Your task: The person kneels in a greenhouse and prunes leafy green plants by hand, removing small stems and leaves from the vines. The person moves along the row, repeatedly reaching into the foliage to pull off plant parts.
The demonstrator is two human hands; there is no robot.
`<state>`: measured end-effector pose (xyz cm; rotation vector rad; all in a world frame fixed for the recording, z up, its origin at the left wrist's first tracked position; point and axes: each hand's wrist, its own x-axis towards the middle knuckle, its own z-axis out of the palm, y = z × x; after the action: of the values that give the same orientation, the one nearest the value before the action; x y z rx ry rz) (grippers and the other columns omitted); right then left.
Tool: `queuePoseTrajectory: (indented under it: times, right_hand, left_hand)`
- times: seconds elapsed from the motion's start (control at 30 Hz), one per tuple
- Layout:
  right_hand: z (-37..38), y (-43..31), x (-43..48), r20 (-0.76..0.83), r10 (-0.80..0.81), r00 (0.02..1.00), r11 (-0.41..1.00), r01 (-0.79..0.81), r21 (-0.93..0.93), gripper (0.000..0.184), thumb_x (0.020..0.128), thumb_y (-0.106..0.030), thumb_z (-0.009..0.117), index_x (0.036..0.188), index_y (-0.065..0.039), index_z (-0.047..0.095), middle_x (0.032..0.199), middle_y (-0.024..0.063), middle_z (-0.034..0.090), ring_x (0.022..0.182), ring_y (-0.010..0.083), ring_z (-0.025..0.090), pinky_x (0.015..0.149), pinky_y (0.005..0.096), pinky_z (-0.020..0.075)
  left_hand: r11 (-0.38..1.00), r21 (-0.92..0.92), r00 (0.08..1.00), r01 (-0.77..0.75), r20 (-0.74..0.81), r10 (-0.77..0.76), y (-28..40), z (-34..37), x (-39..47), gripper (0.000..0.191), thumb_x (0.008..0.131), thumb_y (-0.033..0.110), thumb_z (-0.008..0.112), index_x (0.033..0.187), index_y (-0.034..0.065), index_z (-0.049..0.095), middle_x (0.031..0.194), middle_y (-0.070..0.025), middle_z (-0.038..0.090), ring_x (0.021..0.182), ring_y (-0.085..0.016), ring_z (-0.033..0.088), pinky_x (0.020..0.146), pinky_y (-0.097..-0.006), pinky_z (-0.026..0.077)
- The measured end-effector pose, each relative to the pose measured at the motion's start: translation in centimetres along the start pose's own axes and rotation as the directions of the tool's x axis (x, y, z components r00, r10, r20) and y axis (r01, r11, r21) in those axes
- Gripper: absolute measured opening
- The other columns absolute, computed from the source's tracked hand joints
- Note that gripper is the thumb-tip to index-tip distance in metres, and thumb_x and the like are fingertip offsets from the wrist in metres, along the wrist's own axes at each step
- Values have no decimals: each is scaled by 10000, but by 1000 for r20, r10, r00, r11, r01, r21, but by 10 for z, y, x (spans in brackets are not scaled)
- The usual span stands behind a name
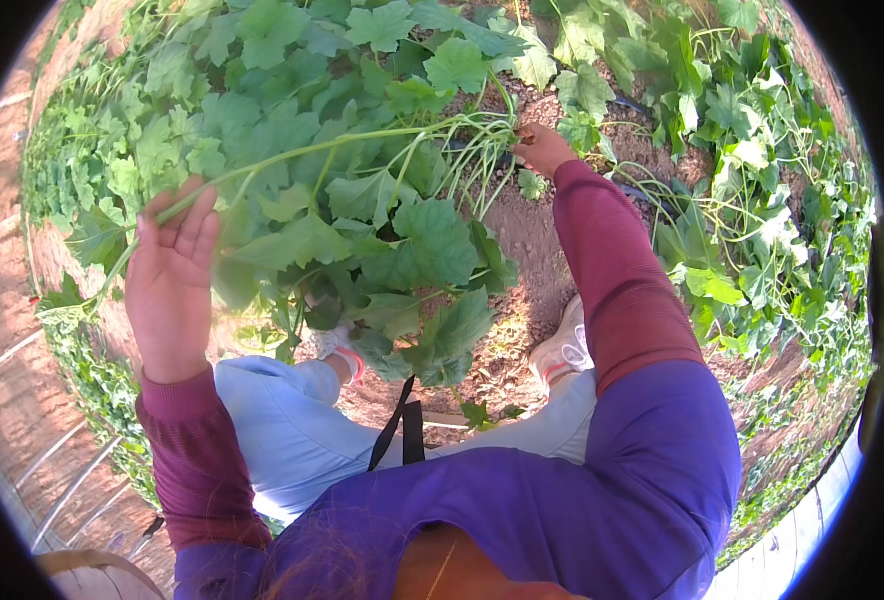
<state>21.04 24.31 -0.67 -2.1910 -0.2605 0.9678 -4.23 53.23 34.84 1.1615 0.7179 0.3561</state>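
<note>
A long green vine stem [307, 150] stretches across the view from the lower left to a cluster of thin leaf stalks [479, 139]. My left hand [175, 277], palm up, has its fingers around the stem near its left part. At the right end of the stalks is my right hand [543, 150], its fingertips pinched together against the plant's base; what exactly lies between them is hidden. Broad lobed green leaves [427, 244] hang below the stem, in front of my legs.
Dense leafy vines [757, 150] grow along the right, with more foliage [247, 75] at the upper left. Two white shoes [565, 345] stand on brown soil [524, 232] among the leaves. Pale curved hoops [74, 480] line the lower left, and dark tubing [640, 193] lies near my right sleeve.
</note>
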Motion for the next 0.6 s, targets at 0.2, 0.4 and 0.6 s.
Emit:
queuePoseTrajectory:
  times: [0.2,0.4,0.6]
  right_hand:
    - [21,-16,-1,-223,-49,974,967,-10,-255,444,722,-314,709,1063,-49,604,923,175,653,895,312,629,802,387,479]
    - [23,7,20,-151,217,964,943,-167,288,263,772,-193,618,998,-62,646,842,105,667,751,223,645,651,357,516]
    - [12,13,35,126,200,972,773,-235,589,264,790,-194,648,997,-32,633,792,59,620,636,140,574,507,275,459]
  left_hand:
    - [996,-85,999,1,-33,-4,2,-1,12,312,1000,225,345,1197,-5,422,1333,-226,410,1221,-260,463,1002,-330,445]
    - [999,-47,995,6,-103,-11,0,-28,37,310,996,231,359,1191,0,424,1336,-219,401,1237,-264,436,1017,-335,414]
    - [997,-76,983,25,-182,-38,1,-26,52,327,999,217,346,1220,-18,400,1348,-225,393,1239,-263,441,1010,-328,434]
